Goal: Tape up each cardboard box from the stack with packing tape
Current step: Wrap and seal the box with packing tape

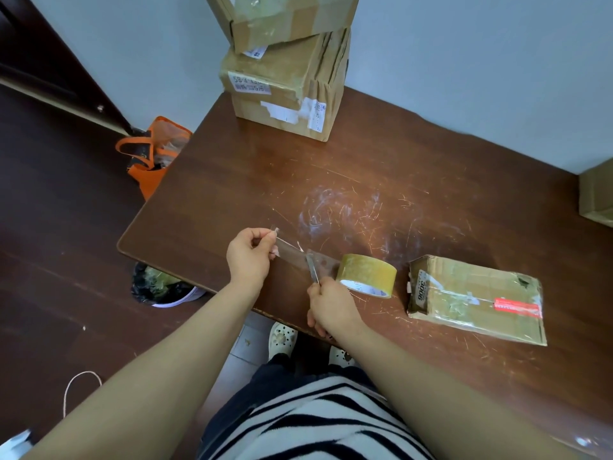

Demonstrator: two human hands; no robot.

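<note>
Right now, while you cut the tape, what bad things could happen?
The blade in the right hand works close to the left hand pinching the tape strip, so a slip might nick a finger. The cut strip could also curl and stick to itself.

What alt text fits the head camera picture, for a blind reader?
A person's left hand pinches the free end of a clear tape strip pulled from a roll on a brown table, while the right hand holds a small blade across the strip. A flat box lies beside the roll; a stack of boxes stands at the far edge.
</note>
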